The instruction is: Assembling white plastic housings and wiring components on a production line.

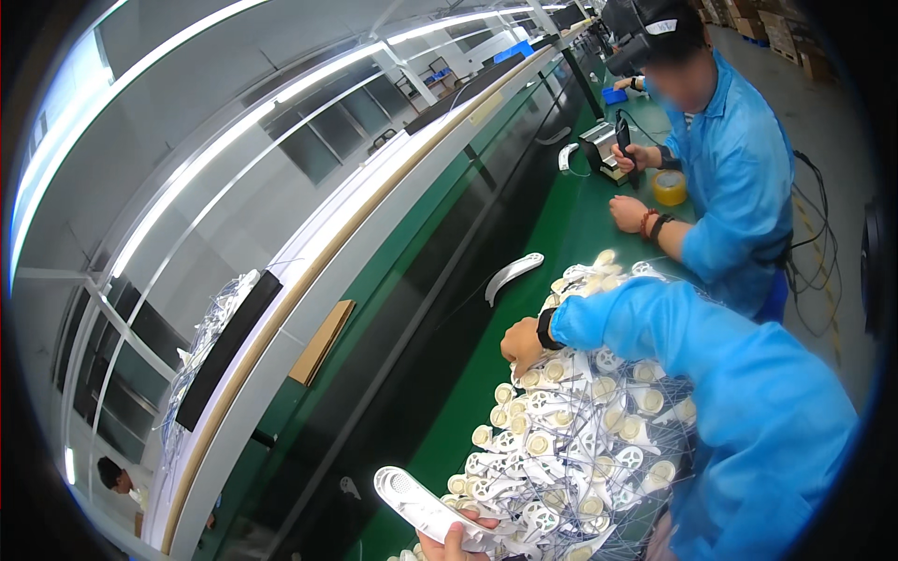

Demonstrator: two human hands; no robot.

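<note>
My left hand (456, 541), at the bottom, grips a long white curved plastic shell (418, 500) by its lower end. The shell tilts up to the left and has a perforated rounded tip. Stretched across the pile, my right hand (523, 348) wears a black watch on its wrist and has its fingers curled downward. Whatever lies between those fingers is hidden. Under and beside this hand spreads a heap of small white plastic parts (538, 444) with round cream discs, spoked wheels and thin grey wires. Another white curved shell (514, 278) lies farther off on the green bench (456, 411).
A co-worker in a blue smock (744, 178) sits at the far right, holding a black handheld tool (624, 140). Near them are a roll of yellow tape (669, 188) and a blue bin (614, 95). A raised shelf (355, 210) runs along the left, with cardboard (321, 343) below it.
</note>
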